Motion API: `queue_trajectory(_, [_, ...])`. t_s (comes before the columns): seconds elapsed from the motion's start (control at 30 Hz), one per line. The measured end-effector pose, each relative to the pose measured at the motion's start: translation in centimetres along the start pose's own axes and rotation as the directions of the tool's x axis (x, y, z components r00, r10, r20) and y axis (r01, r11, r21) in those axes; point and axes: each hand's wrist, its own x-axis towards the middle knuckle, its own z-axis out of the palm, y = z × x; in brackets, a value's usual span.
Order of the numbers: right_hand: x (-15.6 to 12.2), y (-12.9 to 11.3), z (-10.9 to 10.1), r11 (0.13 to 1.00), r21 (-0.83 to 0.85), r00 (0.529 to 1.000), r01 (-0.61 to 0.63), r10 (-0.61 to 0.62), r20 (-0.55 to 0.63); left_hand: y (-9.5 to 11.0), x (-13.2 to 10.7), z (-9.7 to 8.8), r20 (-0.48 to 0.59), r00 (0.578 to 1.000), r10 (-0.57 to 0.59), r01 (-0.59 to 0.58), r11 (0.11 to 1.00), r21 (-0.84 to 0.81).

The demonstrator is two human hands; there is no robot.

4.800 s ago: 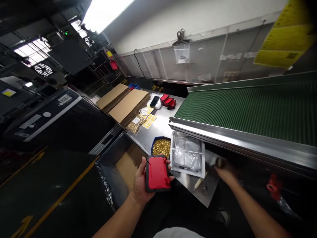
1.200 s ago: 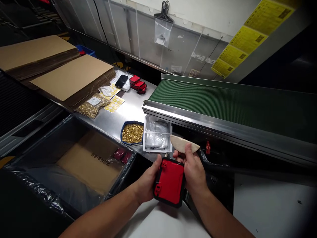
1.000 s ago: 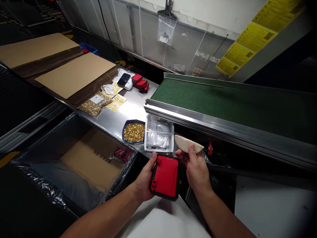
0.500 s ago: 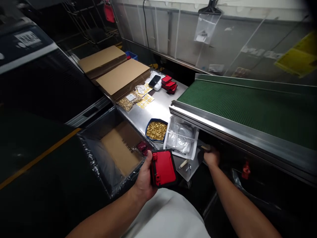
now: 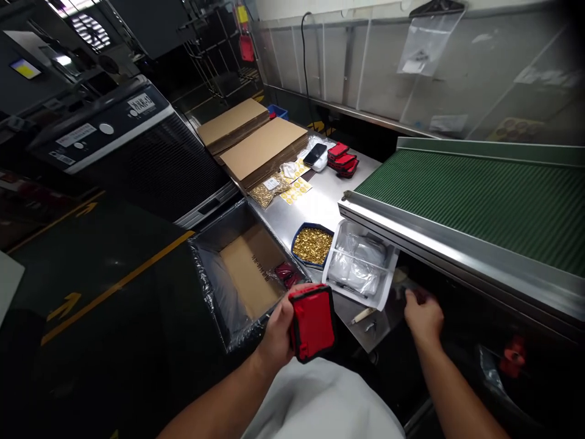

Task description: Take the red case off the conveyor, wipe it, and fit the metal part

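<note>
Closest, the left hand [image 5: 280, 323] grips a red case [image 5: 313, 322] with a black rim, held upright above the person's lap. The right hand [image 5: 423, 310] reaches under the conveyor belt [image 5: 479, 195], fingers curled; I cannot tell if it holds anything. Beyond lie a white tray [image 5: 361, 265] of plastic bags and a blue dish [image 5: 312, 245] of brass parts at the table [image 5: 320, 207] edge. The lined box [image 5: 242, 274] stands open beside it. Half a second ago the case sat lower and flatter.
</note>
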Motion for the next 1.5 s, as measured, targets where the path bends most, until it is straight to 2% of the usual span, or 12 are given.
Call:
queue_trajectory(0.13, [-8.0, -6.3, -3.7, 0.928, 0.357, 0.938, 0.104, -0.211, 0.275, -0.1, 0.8, -0.3, 0.159, 0.942, 0.296, -0.336, 0.826, 0.453])
queue_trajectory(0.2, [-11.8, -9.6, -5.3, 0.722, 0.692, 0.817, 0.011, -0.406, 0.41, 0.1, 1.4, -0.1, 0.288, 0.892, 0.348, -0.451, 0.718, 0.53])
queue_trajectory(0.27, [-14.5, -12.1, -6.5, 0.604, 0.795, 0.763, -0.057, -0.488, 0.425, 0.4, 1.9, 0.2, 0.409, 0.821, 0.398, -0.569, 0.612, 0.549])
queue_trajectory(0.4, [-16.7, -13.6, -7.7, 0.604, 0.797, 0.798, -0.022, -0.469, 0.378, 1.1, 2.5, 0.5, 0.513, 0.726, 0.458, -0.686, 0.538, 0.49])
queue_trajectory(0.67, [-17.7, -13.5, -6.6, 0.464, 0.869, 0.847, -0.171, -0.382, 0.371, 1.2, 2.6, -0.6, 0.593, 0.639, 0.491, -0.764, 0.497, 0.411])
queue_trajectory(0.87, [-18.5, -14.3, -6.3, 0.557, 0.831, 0.847, -0.002, -0.441, 0.297, 1.6, 2.3, -1.4, 0.628, 0.587, 0.511, -0.807, 0.436, 0.399])
queue_trajectory(1.0, [-14.6, -12.6, -4.9, 0.661, 0.749, 0.944, -0.044, -0.217, 0.248, 1.9, 1.4, -2.3, 0.617, 0.651, 0.441, -0.749, 0.503, 0.431])
queue_trajectory(1.07, [-11.1, -9.8, -4.0, 0.728, 0.683, 0.995, -0.054, -0.02, 0.099, 2.0, 1.0, -2.8, 0.55, 0.74, 0.386, -0.653, 0.607, 0.453])
queue_trajectory(1.17, [-6.7, -3.8, -2.5, 0.832, 0.55, 0.988, -0.079, 0.137, -0.066, 2.3, 0.6, -3.5, 0.378, 0.891, 0.252, -0.412, 0.8, 0.437])
queue_trajectory(1.23, [-5.7, 0.0, -0.9, 0.9, 0.412, 0.981, -0.141, 0.184, -0.067, 2.3, 0.4, -4.0, 0.283, 0.95, 0.134, -0.242, 0.888, 0.391])
queue_trajectory(1.33, [-7.1, 3.8, 2.6, 0.965, 0.188, 0.982, -0.185, 0.191, -0.011, 1.8, 0.0, -4.7, 0.22, 0.975, 0.019, -0.091, 0.942, 0.322])
queue_trajectory(1.5, [-9.7, 5.6, 7.3, 0.975, -0.08, 0.977, -0.207, 0.21, 0.033, 0.6, -0.8, -5.0, 0.162, 0.987, 0.003, -0.046, 0.962, 0.268])
